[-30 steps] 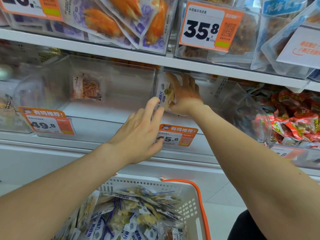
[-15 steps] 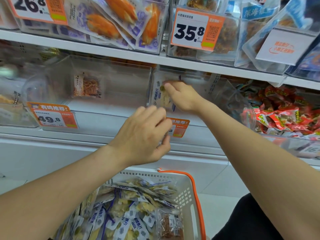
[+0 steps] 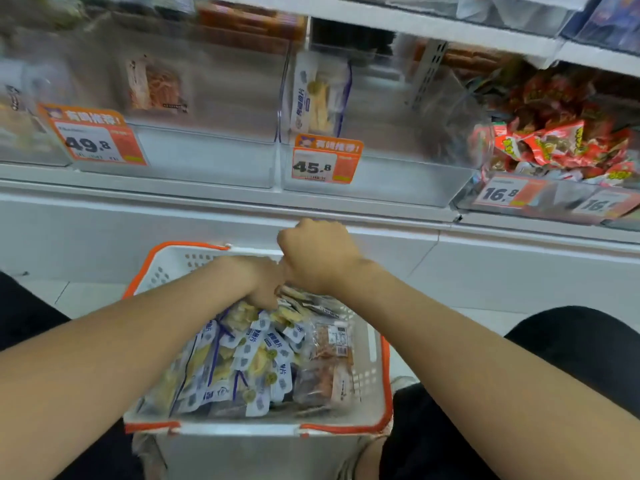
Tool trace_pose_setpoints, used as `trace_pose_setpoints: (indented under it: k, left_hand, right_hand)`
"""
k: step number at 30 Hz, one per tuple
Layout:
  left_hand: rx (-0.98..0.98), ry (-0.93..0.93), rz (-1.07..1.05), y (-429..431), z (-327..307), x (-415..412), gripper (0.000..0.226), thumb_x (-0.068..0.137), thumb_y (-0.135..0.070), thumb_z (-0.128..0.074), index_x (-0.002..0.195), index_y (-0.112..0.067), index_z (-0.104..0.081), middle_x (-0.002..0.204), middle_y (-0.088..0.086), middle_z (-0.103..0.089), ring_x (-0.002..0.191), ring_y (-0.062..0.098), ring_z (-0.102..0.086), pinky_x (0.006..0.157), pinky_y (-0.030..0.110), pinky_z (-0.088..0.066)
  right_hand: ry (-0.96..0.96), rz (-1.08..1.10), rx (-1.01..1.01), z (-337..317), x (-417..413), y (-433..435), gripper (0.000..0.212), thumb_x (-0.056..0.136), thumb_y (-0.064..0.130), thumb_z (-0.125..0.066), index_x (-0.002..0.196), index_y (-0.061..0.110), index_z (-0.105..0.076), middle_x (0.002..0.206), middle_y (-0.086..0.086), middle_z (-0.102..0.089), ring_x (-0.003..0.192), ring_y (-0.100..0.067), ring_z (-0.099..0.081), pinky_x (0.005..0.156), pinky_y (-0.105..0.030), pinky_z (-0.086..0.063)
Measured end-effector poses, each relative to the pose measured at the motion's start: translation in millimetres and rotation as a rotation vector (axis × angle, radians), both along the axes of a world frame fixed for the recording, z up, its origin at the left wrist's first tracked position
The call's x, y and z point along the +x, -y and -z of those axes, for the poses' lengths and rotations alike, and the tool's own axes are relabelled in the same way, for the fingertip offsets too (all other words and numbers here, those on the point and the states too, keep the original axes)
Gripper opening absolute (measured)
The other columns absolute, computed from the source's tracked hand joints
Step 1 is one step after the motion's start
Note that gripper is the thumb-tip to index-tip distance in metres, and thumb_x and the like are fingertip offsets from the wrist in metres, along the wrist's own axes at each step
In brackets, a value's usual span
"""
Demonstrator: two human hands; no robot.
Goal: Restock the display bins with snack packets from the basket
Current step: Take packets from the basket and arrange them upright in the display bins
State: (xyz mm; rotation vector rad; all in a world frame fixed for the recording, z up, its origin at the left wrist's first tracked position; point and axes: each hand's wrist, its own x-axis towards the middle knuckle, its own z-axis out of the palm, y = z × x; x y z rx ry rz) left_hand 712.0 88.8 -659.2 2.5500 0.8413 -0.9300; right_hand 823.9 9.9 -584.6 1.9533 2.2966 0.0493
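A white basket with an orange rim (image 3: pixel 385 375) sits low in front of me, heaped with blue-and-white snack packets (image 3: pixel 249 355). My left hand (image 3: pixel 261 280) reaches down into the far end of the heap; its fingertips are buried among the packets and hidden. My right hand (image 3: pixel 318 256) hovers just beside it over the basket's far edge, fingers curled under, nothing visible in it. Up on the shelf, one matching packet (image 3: pixel 318 95) stands against the left wall of the clear display bin (image 3: pixel 398 178) tagged 45.8.
The neighbouring clear bin (image 3: pixel 207 161), tagged 49.8, holds one orange-brown packet (image 3: pixel 156 84). A bin of red packets (image 3: pixel 561 143) lies to the right. A few brown packets (image 3: pixel 329 362) lie at the basket's right side. My dark-clothed legs flank the basket.
Both hands came down from the 45.8 bin to the basket. The packet my right hand held now stands in that bin. My view tilted down.
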Motion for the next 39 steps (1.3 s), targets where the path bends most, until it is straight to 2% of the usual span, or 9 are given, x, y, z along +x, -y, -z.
trace_pose_setpoints:
  k: [5,9,14,20,25,32,34,36,39]
  left_hand:
    - [-0.13,-0.113,-0.01,27,44,-6,0.019,0.092,-0.029,-0.076,0.098,-0.013,-0.067,0.097,0.002,-0.065,0.078,0.021,-0.058,0.068,0.034,-0.049]
    - [-0.181,-0.18,0.036,57,73,-22,0.035,0.085,-0.032,-0.084,0.105,-0.015,-0.061,0.1,0.003,-0.06,0.082,0.024,-0.058,0.064,0.035,-0.045]
    - [-0.083,-0.121,0.081,80,103,-48,0.063,0.076,-0.039,-0.088,0.122,-0.015,-0.053,0.119,0.005,-0.054,0.096,0.028,-0.064,0.062,0.037,-0.045]
    - [-0.026,0.05,0.044,83,117,-62,0.059,0.079,-0.036,-0.088,0.122,-0.019,-0.053,0.122,0.003,-0.049,0.101,0.029,-0.063,0.072,0.041,-0.051]
    - [-0.136,0.145,-0.093,69,106,-67,0.047,0.081,-0.028,-0.086,0.118,-0.023,-0.058,0.117,0.0,-0.058,0.102,0.021,-0.061,0.088,0.044,-0.056]
    - [-0.265,0.368,-0.282,45,68,-64,0.094,0.088,0.008,-0.06,0.16,-0.042,-0.025,0.154,-0.002,-0.043,0.13,0.023,-0.053,0.092,0.039,-0.056]
    - [-0.284,0.458,-0.296,41,54,-58,0.102,0.082,0.008,-0.06,0.162,-0.041,-0.021,0.16,-0.005,-0.031,0.147,0.025,-0.033,0.11,0.043,-0.045]
    - [-0.292,0.519,-0.287,40,40,-51,0.091,0.082,0.0,-0.063,0.16,-0.034,-0.032,0.163,-0.008,-0.029,0.153,0.019,-0.022,0.124,0.045,-0.029]
    - [-0.435,0.67,-0.373,36,19,-46,0.048,0.086,-0.013,-0.073,0.132,-0.027,-0.068,0.14,-0.01,-0.064,0.131,0.012,-0.058,0.116,0.044,-0.044]
  right_hand:
    - [-0.019,0.075,-0.304,72,15,19,0.015,0.097,0.011,-0.052,0.083,0.014,-0.048,0.073,-0.003,-0.042,0.073,-0.031,-0.054,0.062,-0.038,-0.044]
    - [-0.098,0.199,-0.518,121,18,34,0.016,0.091,0.005,-0.059,0.104,0.01,-0.066,0.1,-0.009,-0.065,0.092,-0.032,-0.065,0.076,-0.041,-0.056]
    - [-0.373,0.357,-0.736,164,-1,50,0.019,0.092,0.016,-0.062,0.094,0.0,-0.073,0.093,-0.017,-0.074,0.085,-0.033,-0.074,0.079,-0.045,-0.064]
    - [-0.653,0.637,-0.607,214,-28,80,0.031,0.09,0.015,-0.068,0.066,0.015,-0.049,0.067,-0.004,-0.054,0.059,-0.019,-0.056,0.057,-0.03,-0.049]
    - [-1.097,0.948,-0.629,205,-31,86,0.035,0.087,-0.004,-0.075,0.109,0.009,-0.052,0.108,-0.022,-0.067,0.074,-0.027,-0.078,0.065,-0.042,-0.065]
    - [-1.076,0.624,-0.501,118,5,49,0.015,0.088,0.003,-0.066,0.101,0.007,-0.06,0.079,-0.006,-0.069,0.064,-0.018,-0.07,0.067,-0.041,-0.062]
    - [-1.067,0.572,-0.398,93,11,43,0.005,0.091,0.007,-0.062,0.091,0.012,-0.062,0.074,0.0,-0.066,0.064,-0.015,-0.066,0.06,-0.034,-0.056]
    - [-1.101,0.524,-0.307,73,17,41,0.006,0.091,0.008,-0.062,0.089,0.014,-0.064,0.071,0.001,-0.064,0.064,-0.015,-0.063,0.059,-0.029,-0.051]
    - [-1.253,0.516,-0.109,53,26,43,0.016,0.09,0.003,-0.064,0.103,0.012,-0.065,0.075,-0.007,-0.066,0.066,-0.023,-0.07,0.061,-0.034,-0.056]
